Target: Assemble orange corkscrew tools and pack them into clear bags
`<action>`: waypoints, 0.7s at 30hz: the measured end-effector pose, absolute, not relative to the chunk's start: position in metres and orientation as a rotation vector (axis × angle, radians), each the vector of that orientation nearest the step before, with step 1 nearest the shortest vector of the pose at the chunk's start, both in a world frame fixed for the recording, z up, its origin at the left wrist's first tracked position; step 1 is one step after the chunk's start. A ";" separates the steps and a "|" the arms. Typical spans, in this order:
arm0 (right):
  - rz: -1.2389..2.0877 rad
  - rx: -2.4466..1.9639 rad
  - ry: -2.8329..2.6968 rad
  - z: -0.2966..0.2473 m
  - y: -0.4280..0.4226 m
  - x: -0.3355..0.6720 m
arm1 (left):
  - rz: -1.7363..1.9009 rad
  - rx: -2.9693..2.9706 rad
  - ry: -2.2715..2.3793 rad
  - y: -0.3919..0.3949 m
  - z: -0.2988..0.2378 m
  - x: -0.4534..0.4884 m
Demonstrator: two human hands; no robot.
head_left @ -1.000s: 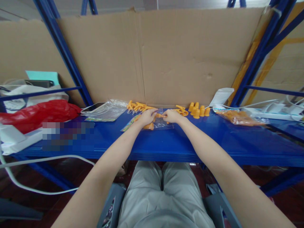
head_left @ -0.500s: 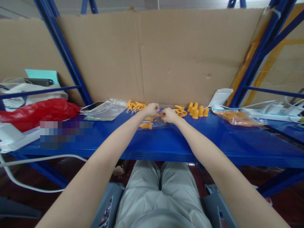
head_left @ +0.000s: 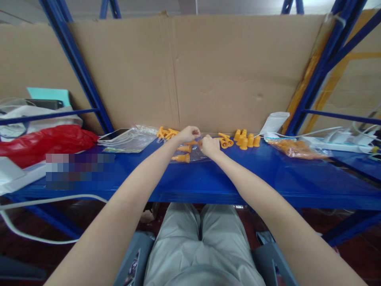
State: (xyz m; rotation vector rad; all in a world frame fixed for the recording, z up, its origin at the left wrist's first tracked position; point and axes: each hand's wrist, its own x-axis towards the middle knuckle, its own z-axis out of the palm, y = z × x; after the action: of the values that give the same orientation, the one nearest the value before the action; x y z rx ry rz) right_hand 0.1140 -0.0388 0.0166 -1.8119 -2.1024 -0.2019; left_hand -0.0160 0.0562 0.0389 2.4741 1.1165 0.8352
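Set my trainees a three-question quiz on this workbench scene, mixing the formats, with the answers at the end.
1. True or false: the upright orange cup-shaped pieces stand to the right of the person's right hand.

2. What colour is the tabletop?
a) white
b) blue
c) green

3. Fill in the blank: the red bundle lies to the ____ of the person's left hand.

Key: 1. True; 2. b; 3. left

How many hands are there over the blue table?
2. The left hand is on the side nearer the orange pile; the right hand is nearer the orange cups. Some fingers are hidden, but no other hand shows.
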 end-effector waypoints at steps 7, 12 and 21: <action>0.185 -1.320 -2.148 0.009 -0.006 0.134 | 0.832 2.492 1.093 0.057 0.040 -0.020; 0.482 -1.235 -1.943 0.003 0.001 0.133 | 0.816 2.492 1.078 0.055 0.041 -0.019; 0.882 -1.119 -1.842 0.002 -0.004 0.134 | 0.818 2.418 1.128 0.048 0.042 -0.015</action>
State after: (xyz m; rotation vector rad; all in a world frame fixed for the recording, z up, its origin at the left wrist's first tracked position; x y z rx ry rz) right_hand 0.1344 -0.0044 0.0018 -1.1194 -1.8415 0.8817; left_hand -0.0149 0.0484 0.0415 2.4182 1.1277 0.8183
